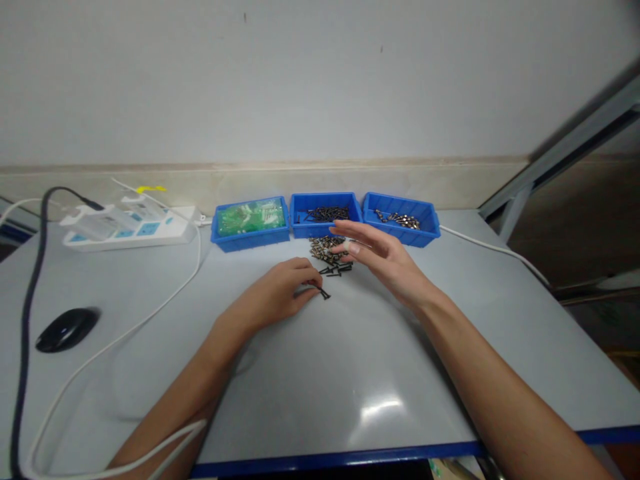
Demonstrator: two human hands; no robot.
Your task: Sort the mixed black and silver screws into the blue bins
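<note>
Screws [325, 294], dark and slim, poke out from the pinch of my left hand [290, 287], its thumb and fingers closed on them just above the desk [320, 373]. I have my right hand [385, 260] open, fingers stretched and parted, over the near side of the metal pile [323, 248]; I can't tell from this view whether its fingertips touch any of it. A few loose dark screws [334, 272] lie on the desk between the hands, at the pile's near edge.

Behind the pile I see three blue bins in a row by the wall: the left bin [253, 239] holds green packets [250, 217], the middle bin [315, 231] more dark screws [327, 214], the right bin [425, 235] shiny metal pieces [405, 220]. Off to my left are a white power strip [170, 233] with plugs in it and, nearer me, a black mouse [67, 330]. A white cable [145, 322] loops across the desk and over my left forearm.
</note>
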